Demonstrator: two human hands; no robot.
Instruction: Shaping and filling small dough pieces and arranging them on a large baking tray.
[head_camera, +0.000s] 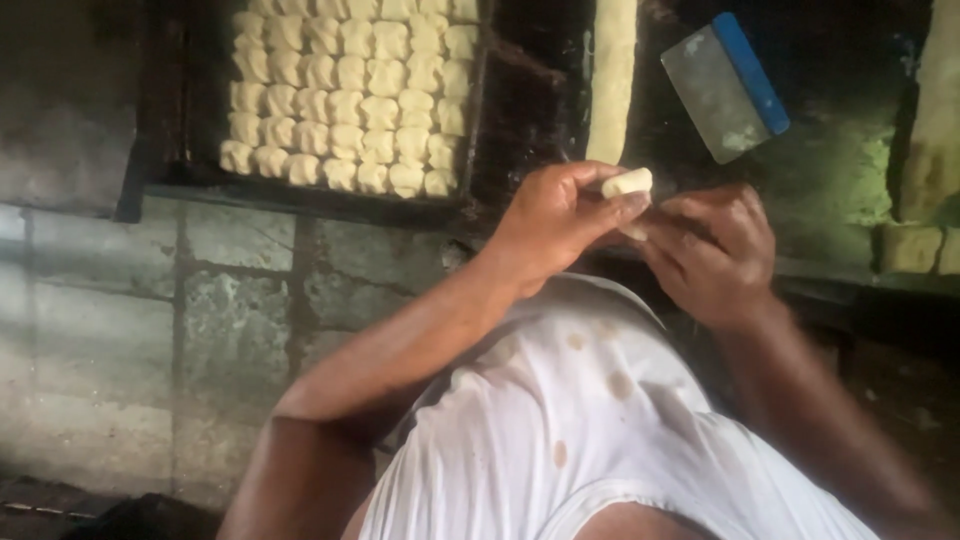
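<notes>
Hidden or cut off: the dark metal baking tray (160, 185) runs out of the top edge, so its far rows cannot be counted; the long pale roll of dough (611, 80) is also cut at the top. Pale blocks of dough (925, 200) at the far right are half out of frame and blurred. The right hand's palm side is turned away and its fingertips smear with motion.

Left hand: the left hand (555, 225) pinches a small pale oblong piece of dough (628, 182) between thumb and fingertips, closed on it, held up in front of the dark work surface (530, 110).

Right hand: the right hand (715, 250) sits just right of the left one, fingers curled and touching the underside of that same piece; whether it truly grips it I cannot tell.

Dough piece: smooth, soft-looking, cream, rounded at the ends, just near of the long roll's near end.

Tray pieces: rows of small knobbly cream dough lumps (350, 100) packed touching one another, far left.

Scraper: a flat grey metal bench scraper with a blue handle strip (725, 85), tilted, dusted with dough, lying far right of the roll.

Shirt: a white cloth shirt (590, 430) with brownish spots fills the near centre.

Wall: rough grey stone blocks (230, 320) with dark seams, near left below the tray.
</notes>
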